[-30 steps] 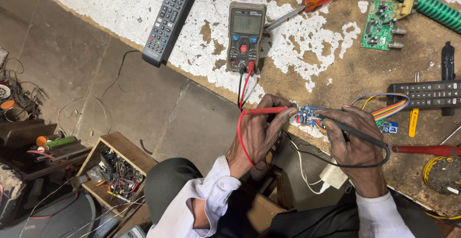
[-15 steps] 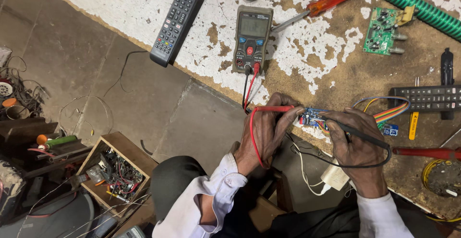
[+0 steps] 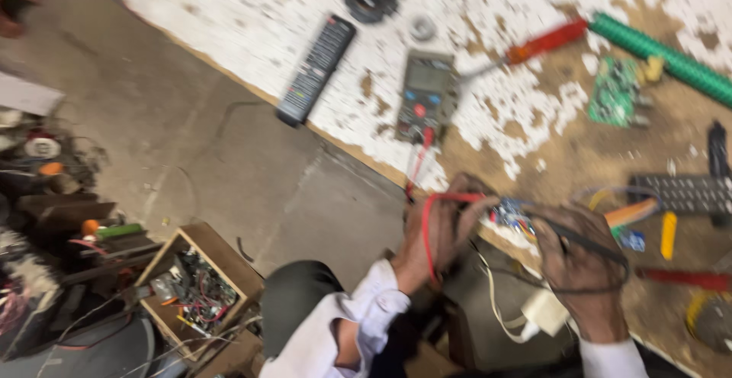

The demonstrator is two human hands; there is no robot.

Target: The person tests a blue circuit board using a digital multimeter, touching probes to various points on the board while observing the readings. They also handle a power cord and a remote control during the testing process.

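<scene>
My left hand [image 3: 441,229] grips a red test probe [image 3: 456,197] whose red lead loops down past the wrist. My right hand [image 3: 579,260] grips a black test probe [image 3: 576,234]. Both probe tips meet at a small blue circuit board [image 3: 509,215] lying between the hands at the edge of the workbench. The leads run up to a grey multimeter [image 3: 425,96] lying flat on the bench above my left hand. The picture is blurred by motion.
A black remote [image 3: 316,69] lies left of the meter. A red-handled screwdriver [image 3: 543,42], a green corrugated hose [image 3: 659,56], a green circuit board [image 3: 616,92], a second dark remote [image 3: 682,193] and a yellow tool [image 3: 669,234] lie to the right. A wooden box of parts [image 3: 194,290] stands on the floor.
The view has shifted, so the bench things sit lower and further right in frame. Both hands stay on the probes at the blue board.
</scene>
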